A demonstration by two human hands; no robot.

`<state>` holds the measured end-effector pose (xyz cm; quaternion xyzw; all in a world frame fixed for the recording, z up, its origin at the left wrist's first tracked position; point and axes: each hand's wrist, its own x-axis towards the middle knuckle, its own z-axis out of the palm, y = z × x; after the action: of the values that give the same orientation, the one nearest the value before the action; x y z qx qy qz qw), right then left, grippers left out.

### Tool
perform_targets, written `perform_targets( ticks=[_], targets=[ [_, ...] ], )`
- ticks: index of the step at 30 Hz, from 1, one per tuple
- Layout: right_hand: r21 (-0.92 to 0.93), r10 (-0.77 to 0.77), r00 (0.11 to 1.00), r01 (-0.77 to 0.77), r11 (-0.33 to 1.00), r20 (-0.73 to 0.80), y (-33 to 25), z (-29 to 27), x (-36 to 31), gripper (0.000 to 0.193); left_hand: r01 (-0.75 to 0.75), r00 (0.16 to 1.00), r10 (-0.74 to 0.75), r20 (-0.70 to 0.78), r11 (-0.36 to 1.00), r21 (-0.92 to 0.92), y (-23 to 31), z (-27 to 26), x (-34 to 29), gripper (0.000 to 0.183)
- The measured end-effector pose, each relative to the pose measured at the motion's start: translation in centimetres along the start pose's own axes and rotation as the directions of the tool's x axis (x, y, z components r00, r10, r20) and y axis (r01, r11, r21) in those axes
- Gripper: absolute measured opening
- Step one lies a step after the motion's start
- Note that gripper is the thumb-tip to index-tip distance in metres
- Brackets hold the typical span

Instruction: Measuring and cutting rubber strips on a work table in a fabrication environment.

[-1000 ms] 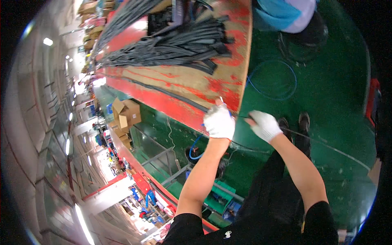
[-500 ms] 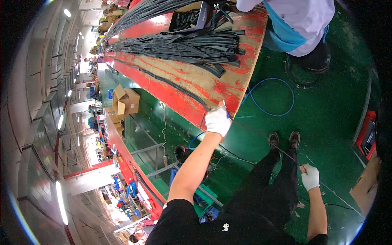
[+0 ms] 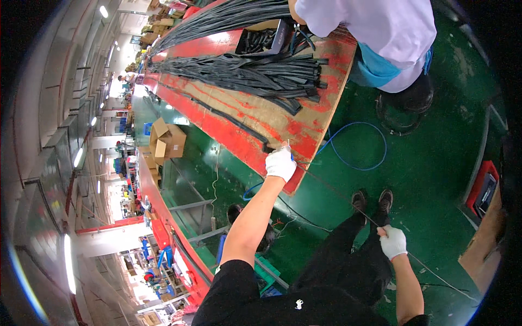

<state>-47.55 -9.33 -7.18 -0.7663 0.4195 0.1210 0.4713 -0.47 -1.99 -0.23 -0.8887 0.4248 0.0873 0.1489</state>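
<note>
Cord point(image 3: 427, 268) in right fingers point(image 3: 383, 232), left fingers point(image 3: 285, 148) by corner of table point(image 3: 304, 130)

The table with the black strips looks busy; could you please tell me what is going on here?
At the corner of the table, the person's gloved left hand is closed around a mostly hidden blue object, near the end of a single black strip. The gloved right hand grips a thin line above the floor. Bundles of black strips lie on the table, with a co-worker beside it.
</note>
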Motion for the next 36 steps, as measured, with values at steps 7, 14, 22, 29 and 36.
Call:
perform_targets(
  ticks=[7, 14, 22, 29, 36],
  targets=[
    [0.034, 0.017, 0.998, -0.019, 0.999, 0.060, -2.5, 0.1, 2.6, 0.040, -0.006, 0.999, -0.001, -0.032, 0.976, -0.219, 6.4, -2.6, -2.9, 0.061],
    [0.112, 0.004, 0.995, -0.015, 0.994, 0.097, 0.5, 1.6, 2.6, 0.039, 0.310, 0.948, -0.275, 0.161, 0.914, -0.263, 4.3, -1.5, -9.1, 0.097],
    [0.038, 0.009, 0.995, -0.013, 0.999, 0.104, 1.1, 2.7, 2.3, 0.037, 0.233, 0.932, -0.306, -0.194, 0.916, -0.326, -0.5, 3.6, -8.8, 0.080],
    [-0.021, -0.008, 0.998, 0.009, 1.000, 0.055, 2.6, 4.0, 2.2, 0.038, 0.461, 0.882, -0.413, 0.227, 0.855, -0.237, 1.5, 0.8, -8.7, 0.100],
    [-0.061, -0.094, 0.994, 0.091, 0.994, -0.046, 4.1, 6.2, 1.4, 0.035, 0.495, 0.859, -0.417, 0.298, 0.826, -0.271, 0.3, 2.0, -8.2, 0.105]
  ],
)
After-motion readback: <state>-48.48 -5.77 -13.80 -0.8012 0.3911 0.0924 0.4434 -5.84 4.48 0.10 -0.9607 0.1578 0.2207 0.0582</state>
